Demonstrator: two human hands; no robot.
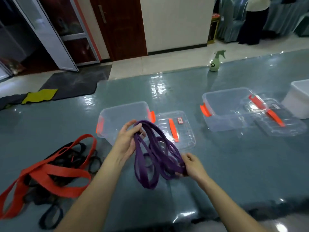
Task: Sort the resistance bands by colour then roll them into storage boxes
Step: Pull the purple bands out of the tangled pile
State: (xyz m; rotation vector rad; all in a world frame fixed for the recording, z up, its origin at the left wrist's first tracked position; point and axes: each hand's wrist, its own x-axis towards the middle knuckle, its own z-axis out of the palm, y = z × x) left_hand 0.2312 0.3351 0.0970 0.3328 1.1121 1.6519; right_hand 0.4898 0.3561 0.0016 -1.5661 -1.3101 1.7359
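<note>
A bundle of purple resistance bands (150,158) hangs in loose loops between both my hands, above the blue-grey table. My left hand (127,139) grips the top of the loops. My right hand (192,164) pinches their lower right end. Just behind the bundle stands a clear storage box (113,114) with orange latches, with nothing visible inside it. Its clear lid (185,129) lies flat to the right of it. To my left lies a heap of red bands (55,173) tangled with black bands (93,163).
A second clear box (222,108) with its lid (291,126) beside it stands at the right, and a white tub (299,99) sits at the far right edge. A green spray bottle (215,62) stands at the table's far edge. Mats and a yellow cloth (40,96) lie on the floor beyond.
</note>
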